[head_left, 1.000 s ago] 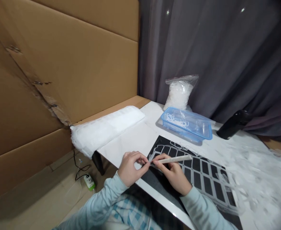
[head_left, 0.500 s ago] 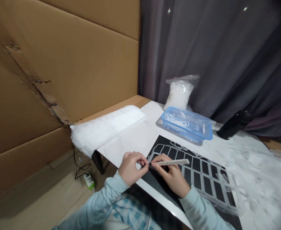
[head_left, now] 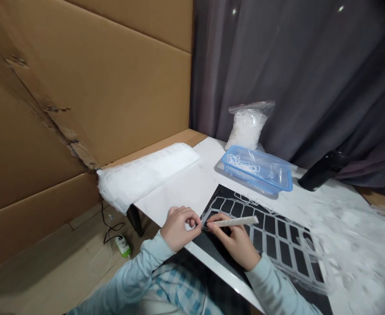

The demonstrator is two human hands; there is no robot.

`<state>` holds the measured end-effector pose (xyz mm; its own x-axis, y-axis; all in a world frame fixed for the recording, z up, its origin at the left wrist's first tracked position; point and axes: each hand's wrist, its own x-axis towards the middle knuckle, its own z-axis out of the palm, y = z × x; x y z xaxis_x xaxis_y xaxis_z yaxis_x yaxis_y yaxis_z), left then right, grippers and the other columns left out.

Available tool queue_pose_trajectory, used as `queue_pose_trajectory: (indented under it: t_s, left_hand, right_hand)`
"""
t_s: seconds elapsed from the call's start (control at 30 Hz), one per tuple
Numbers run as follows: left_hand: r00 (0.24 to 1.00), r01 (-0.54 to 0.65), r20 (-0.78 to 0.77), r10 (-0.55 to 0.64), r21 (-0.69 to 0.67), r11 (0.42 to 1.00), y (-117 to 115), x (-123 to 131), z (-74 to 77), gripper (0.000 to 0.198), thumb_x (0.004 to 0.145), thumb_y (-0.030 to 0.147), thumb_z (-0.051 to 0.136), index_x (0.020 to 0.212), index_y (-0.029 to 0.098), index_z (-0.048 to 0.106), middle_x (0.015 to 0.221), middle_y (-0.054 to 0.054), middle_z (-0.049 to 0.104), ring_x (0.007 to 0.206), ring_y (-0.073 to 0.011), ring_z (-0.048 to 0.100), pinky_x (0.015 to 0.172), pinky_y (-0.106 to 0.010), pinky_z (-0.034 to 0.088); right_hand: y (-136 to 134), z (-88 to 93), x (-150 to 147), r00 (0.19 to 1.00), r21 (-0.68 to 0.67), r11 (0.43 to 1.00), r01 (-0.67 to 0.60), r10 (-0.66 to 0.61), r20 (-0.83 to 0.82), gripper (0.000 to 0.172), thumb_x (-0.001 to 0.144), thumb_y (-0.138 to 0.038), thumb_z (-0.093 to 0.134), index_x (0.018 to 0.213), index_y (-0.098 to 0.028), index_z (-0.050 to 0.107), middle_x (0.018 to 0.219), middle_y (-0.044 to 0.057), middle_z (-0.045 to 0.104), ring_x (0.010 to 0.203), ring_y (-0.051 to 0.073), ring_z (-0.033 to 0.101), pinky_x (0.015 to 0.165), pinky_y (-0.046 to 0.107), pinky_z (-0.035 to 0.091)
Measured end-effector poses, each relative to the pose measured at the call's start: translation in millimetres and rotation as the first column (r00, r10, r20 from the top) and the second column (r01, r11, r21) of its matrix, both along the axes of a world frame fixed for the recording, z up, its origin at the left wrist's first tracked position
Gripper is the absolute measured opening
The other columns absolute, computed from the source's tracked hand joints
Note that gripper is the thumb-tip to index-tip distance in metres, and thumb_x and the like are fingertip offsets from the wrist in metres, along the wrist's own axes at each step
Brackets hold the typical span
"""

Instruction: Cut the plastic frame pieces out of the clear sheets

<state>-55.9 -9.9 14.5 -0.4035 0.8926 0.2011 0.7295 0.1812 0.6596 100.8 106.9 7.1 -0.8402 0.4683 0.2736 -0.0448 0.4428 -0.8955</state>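
My right hand (head_left: 233, 238) grips a slim white stick-shaped tool (head_left: 236, 222) between thumb and fingers. Its tip end is hidden at the fingertips, above the near left corner of a translucent sheet of rounded rectangular frames (head_left: 274, 238). Beside it, my left hand (head_left: 182, 228) is closed in a pinch, thumb against forefinger, close to that same corner. Whatever lies between those fingertips is too small to make out. Under the sheet lies a black mat (head_left: 208, 247) on the white table (head_left: 175, 192).
Behind the mat stands a blue basket (head_left: 258, 179) with white frame-shaped pieces in it. Further back are a filled zip bag (head_left: 246, 129) and a black bottle (head_left: 323, 170). Loose translucent scraps (head_left: 359, 249) are heaped at right; a white wrapped bundle (head_left: 149, 173) lies at left.
My left hand has shifted slightly left, widening the gap to my right fingertips. The right hand keeps its hold on the tool, almost still. The view has moved a little.
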Motion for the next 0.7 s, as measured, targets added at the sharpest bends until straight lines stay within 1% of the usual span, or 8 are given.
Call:
queue_pose_trajectory:
  t_s: [0.13,0.33,0.43,0.57,0.7]
  left_hand:
    - [1.000,0.008,0.003,-0.008,0.010,1.000,0.2,-0.5,-2.2,0.008,0.072,0.015,0.065,0.068,0.022,0.067,0.063,0.006,0.060,0.068,-0.0140,0.058,0.083,-0.035,0.033]
    - [0.999,0.032,0.020,-0.034,0.065,0.997,-1.0,0.7,-1.4,0.008,0.076,0.017,0.063,0.069,0.021,0.066,0.065,0.005,0.060,0.067,-0.0131,0.057,0.083,-0.036,0.032]
    - [0.999,0.040,0.030,-0.044,0.104,0.994,-2.2,2.5,-0.1,0.008,0.078,0.019,0.062,0.071,0.020,0.065,0.066,0.005,0.060,0.066,-0.0128,0.057,0.083,-0.036,0.032]
    - [0.998,0.031,0.042,-0.037,0.145,0.989,-2.8,1.7,0.7,0.009,0.079,0.020,0.062,0.070,0.020,0.065,0.064,0.005,0.059,0.065,-0.0127,0.057,0.082,-0.035,0.032]
    - [0.999,0.001,0.053,-0.010,0.180,0.984,-2.9,-1.8,1.7,0.009,0.079,0.020,0.060,0.071,0.021,0.064,0.064,0.005,0.058,0.065,-0.0129,0.057,0.081,-0.034,0.033]
  right_hand:
    - [-0.7,-1.0,1.2,1.000,0.032,0.999,-0.006,0.006,0.009,0.019,0.098,-0.038,0.057,0.092,-0.023,0.067,0.090,0.002,0.068,0.087,0.019,0.063,0.082,0.029,0.046]
    - [-2.8,-1.1,0.5,1.000,0.160,0.987,-0.013,0.013,0.002,0.021,0.100,-0.035,0.055,0.089,-0.022,0.067,0.085,0.002,0.069,0.082,0.019,0.063,0.079,0.031,0.045]
    - [-3.7,-1.0,-0.3,1.000,0.202,0.979,-0.016,0.018,-0.005,0.018,0.100,-0.031,0.056,0.089,-0.022,0.067,0.085,0.002,0.069,0.082,0.019,0.063,0.079,0.031,0.044]
    - [-4.8,-2.3,0.1,0.999,0.228,0.974,0.018,-0.007,-0.050,0.012,0.100,-0.026,0.056,0.091,-0.023,0.064,0.086,0.002,0.067,0.082,0.019,0.062,0.078,0.031,0.045]
    - [-5.2,-1.0,1.5,0.994,0.329,0.943,0.043,-0.008,-0.106,0.007,0.101,-0.023,0.053,0.097,-0.024,0.060,0.093,0.003,0.067,0.086,0.020,0.060,0.079,0.033,0.044]
